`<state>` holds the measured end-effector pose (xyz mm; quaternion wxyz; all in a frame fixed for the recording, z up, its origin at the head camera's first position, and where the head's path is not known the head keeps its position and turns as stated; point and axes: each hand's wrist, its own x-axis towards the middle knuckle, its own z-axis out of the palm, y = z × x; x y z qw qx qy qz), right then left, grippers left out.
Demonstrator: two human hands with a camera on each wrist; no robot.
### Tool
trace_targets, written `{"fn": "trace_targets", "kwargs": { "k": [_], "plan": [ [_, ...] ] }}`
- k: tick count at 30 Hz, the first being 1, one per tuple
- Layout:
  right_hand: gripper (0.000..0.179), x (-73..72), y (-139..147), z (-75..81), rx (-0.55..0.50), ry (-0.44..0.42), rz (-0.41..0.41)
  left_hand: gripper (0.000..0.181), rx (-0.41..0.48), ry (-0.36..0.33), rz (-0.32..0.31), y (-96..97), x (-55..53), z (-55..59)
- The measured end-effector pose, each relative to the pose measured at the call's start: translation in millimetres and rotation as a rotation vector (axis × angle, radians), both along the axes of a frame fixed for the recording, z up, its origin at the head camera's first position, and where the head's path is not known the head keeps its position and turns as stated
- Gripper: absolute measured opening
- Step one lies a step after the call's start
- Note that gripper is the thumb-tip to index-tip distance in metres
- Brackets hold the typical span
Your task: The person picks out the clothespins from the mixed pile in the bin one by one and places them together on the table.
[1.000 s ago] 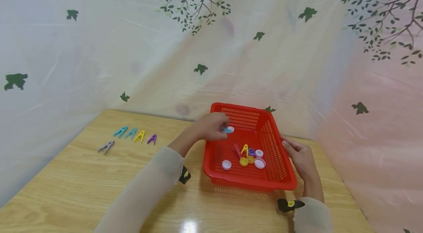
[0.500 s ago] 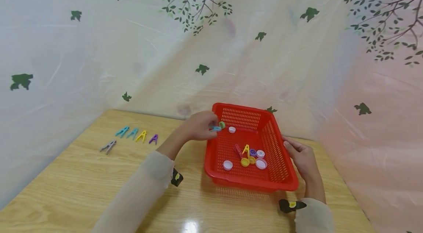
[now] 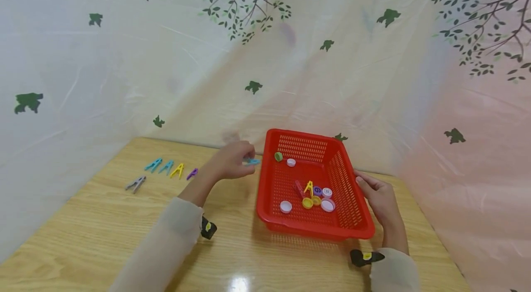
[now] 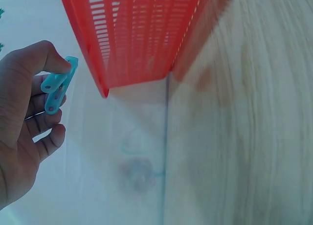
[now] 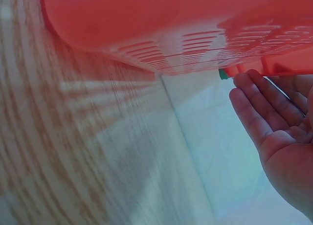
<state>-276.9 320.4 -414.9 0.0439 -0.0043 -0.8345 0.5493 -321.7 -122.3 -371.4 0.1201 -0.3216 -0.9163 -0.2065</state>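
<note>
My left hand (image 3: 232, 159) pinches a light blue clothespin (image 4: 59, 85) between thumb and fingers, just outside the left wall of the red plastic basket (image 3: 262, 190). With the thumb over the rim and the fingers beneath it, my right hand (image 3: 377, 197) holds the basket's right side. Inside lie a yellow clothespin (image 3: 309, 188), a pink clothespin (image 3: 299, 189), a green cap (image 3: 278, 156), a purple cap (image 3: 317, 191) and several white and yellow caps. On the table at left are two blue clothespins, a yellow clothespin (image 3: 177, 170), a purple clothespin (image 3: 192, 173) partly behind my left forearm, and a grey clothespin (image 3: 135, 184).
The basket stands on a wooden table (image 3: 103, 236). A pale cloth (image 3: 199, 75) printed with leaves and branches hangs along the table's back and sides.
My left hand has moved left, out over the basket's left rim, carrying the blue clothespin. That uncovered the green cap. My right hand keeps its place on the rim.
</note>
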Motion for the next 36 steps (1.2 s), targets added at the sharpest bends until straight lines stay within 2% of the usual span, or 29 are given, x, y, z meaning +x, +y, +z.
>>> {"fn": "trace_targets", "kwargs": {
  "k": [6, 11, 21, 36],
  "plan": [
    [0.06, -0.3, -0.1, 0.8, -0.002, -0.011, 0.002, 0.012, 0.005, 0.02, 0.044, -22.0, 6.3, -5.0],
    [0.06, -0.1, 0.2, 0.9, 0.01, -0.011, -0.005, 0.014, 0.009, 0.0, 0.085, -37.8, 12.3, -7.2],
    [0.06, -0.9, -0.4, 0.3, 0.009, 0.01, -0.01, 0.015, 0.018, -0.026, 0.157, -67.1, 18.7, -19.0],
    [0.06, -1.2, -0.8, 0.3, 0.014, 0.009, -0.004, 0.015, 0.065, -0.06, 0.226, -94.4, 30.8, -23.2]
  ]
}}
